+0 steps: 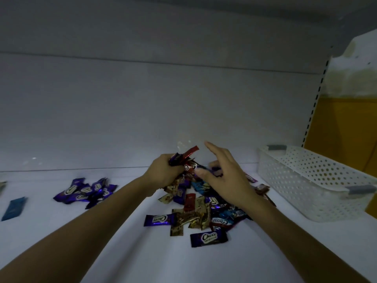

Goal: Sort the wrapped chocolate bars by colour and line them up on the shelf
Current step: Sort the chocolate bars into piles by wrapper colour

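Your left hand grips a bunch of chocolate bars at frame centre. Your right hand pinches a brown bar, forefinger straight. The mixed pile lies below on the shelf, with purple bars at left.

White shelf, flat surface. Mixed pile of wrapped bars sits mid-shelf: purple, gold, blue and red, overlapping. Left of the pile and apart from it, a cluster of purple bars, one colour, loosely heaped. Farther left of the pile, a lone blue bar lies flat. A single purple bar lies just in front of the pile. White perforated basket stands right of the pile, near it.
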